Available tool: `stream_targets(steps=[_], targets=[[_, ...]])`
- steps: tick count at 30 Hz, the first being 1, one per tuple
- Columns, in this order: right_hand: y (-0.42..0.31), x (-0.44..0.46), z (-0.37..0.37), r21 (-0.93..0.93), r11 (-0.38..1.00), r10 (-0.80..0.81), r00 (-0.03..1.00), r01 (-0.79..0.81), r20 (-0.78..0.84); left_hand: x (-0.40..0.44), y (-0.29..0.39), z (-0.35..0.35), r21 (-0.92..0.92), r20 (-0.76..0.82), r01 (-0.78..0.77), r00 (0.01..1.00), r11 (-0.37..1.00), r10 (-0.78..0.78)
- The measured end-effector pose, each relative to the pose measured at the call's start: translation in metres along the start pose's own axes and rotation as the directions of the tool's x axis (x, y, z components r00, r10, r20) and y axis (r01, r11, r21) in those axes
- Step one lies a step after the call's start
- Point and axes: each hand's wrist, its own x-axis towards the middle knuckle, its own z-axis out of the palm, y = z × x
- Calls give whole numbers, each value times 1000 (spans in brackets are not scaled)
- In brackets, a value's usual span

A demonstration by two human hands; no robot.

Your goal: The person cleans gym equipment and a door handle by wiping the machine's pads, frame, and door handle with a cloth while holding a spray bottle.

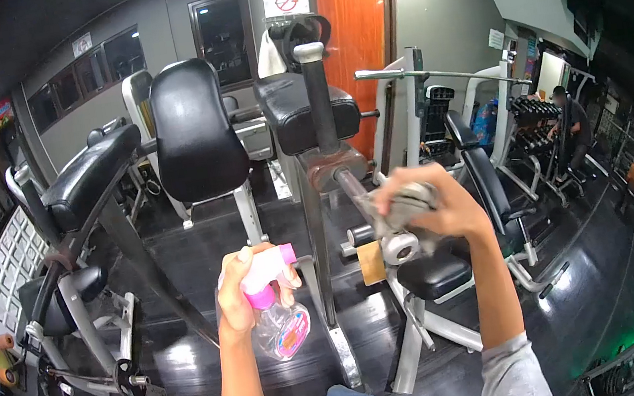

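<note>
My left hand (235,294) is wrapped round the neck of a clear spray bottle (280,330) with a pink-and-white trigger head and a colourful label. The bottle is held nearly upright in front of the frame of a gym machine. My right hand (451,203) is closed on a crumpled greyish cloth (413,202), somewhat smeared by motion. That cloth is beside the lower end of a slanted metal bar (351,187); whether they touch I cannot tell. Above the bar is a black padded cushion (296,108) with an upright post in front of it.
A black backrest (194,130) stands behind the machine, and a long padded bench (91,177) is at left. Below my right hand is a black seat (435,274) on a pale frame. A barbell (446,75) and a dumbbell rack (534,115) are at right, near another person (573,131).
</note>
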Motion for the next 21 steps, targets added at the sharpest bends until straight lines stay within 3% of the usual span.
stream_targets(steps=[1,2,4,7,8,10,12,14,16,18,19,21], targets=[[-9,16,2,94,990,99,994,-102,40,-1,0,1,4,7,-4,1000,1000,4],[3,35,-1,-92,996,-4,998,11,71,-1,-1,3,1,8,-8,1000,1000,8],[13,73,-9,-475,878,69,970,51,232,-4,-2,6,42,-81,-15,997,999,19],[9,112,5,-783,598,170,928,171,332,-14,2,2,3,-46,32,998,999,-32],[6,119,11,-782,598,166,927,178,338,-16,2,0,4,-52,28,998,1000,-27],[-1,126,22,-862,426,282,865,276,416,-20,3,-4,-3,-62,39,997,999,-39],[3,125,34,-831,442,259,838,339,480,-22,5,-6,8,-66,22,998,1000,-21],[-11,121,48,-850,365,462,718,380,520,-22,8,-5,23,-63,2,998,1000,-1],[-32,112,50,-833,410,469,698,371,542,-23,9,0,87,-153,-7,988,996,21],[-62,103,45,-843,520,676,537,137,504,-24,9,0,92,-176,-3,984,996,19],[-71,100,37,-841,523,673,538,140,508,-25,8,0,92,-197,5,980,996,13],[-77,88,11,-510,853,357,589,110,725,-25,6,-3,93,-192,-1,981,996,19]])
